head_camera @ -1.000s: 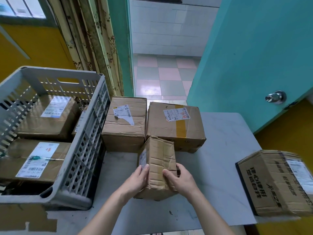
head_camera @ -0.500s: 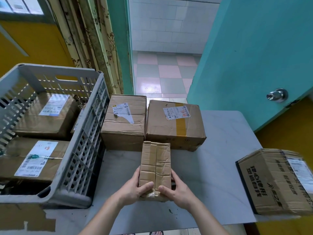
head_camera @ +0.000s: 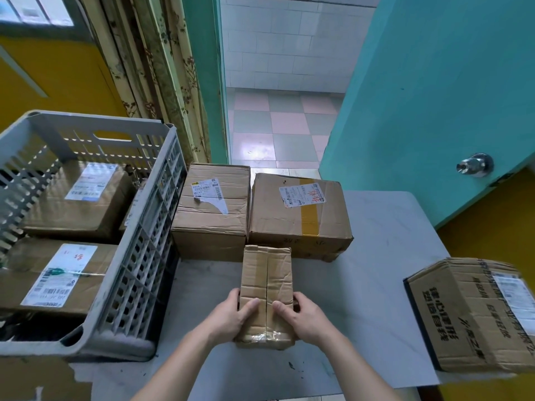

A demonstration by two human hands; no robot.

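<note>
A small creased cardboard box [head_camera: 266, 273] with a taped seam facing up sits in front of me on the white table [head_camera: 376, 244]. My left hand [head_camera: 233, 314] grips its left side with the thumb on top. On the other side my right hand [head_camera: 301, 316] holds it the same way. No label shows on the upward face.
Two larger labelled boxes [head_camera: 212, 209] [head_camera: 299, 215] stand side by side just behind the small one. A grey plastic crate [head_camera: 139, 256] at the left holds several labelled parcels. A printed box [head_camera: 474, 311] overhangs the table's right edge. A teal door [head_camera: 434, 96] stands open behind.
The small box has been turned from standing on end, label to the left, to lying with its taped seam up. Both hands slid to its near end.
</note>
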